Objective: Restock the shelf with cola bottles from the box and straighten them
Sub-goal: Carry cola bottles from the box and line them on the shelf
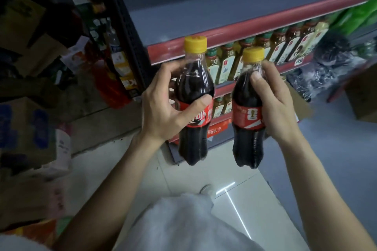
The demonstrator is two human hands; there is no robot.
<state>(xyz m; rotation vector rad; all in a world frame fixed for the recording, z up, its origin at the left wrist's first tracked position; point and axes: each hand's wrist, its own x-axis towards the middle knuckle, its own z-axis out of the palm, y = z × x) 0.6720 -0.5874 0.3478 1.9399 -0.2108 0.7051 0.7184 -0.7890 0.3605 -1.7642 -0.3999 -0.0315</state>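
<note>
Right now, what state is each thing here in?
Left cola bottle: capped, full, upright, held in the air.
Right cola bottle: capped, full, slightly tilted, held in the air.
Left hand: grips the left bottle.
Right hand: grips the right bottle.
Grey shelf: bare here.
Tea bottles: capped, upright, in a row.

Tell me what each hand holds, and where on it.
Left hand grips one cola bottle around its labelled middle; right hand grips the other cola bottle at shoulder and label.

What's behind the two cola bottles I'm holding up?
Behind the left cola bottle and right cola bottle stands a row of green-capped bottles under the red shelf edge. The bottles hide part of that row.
</note>
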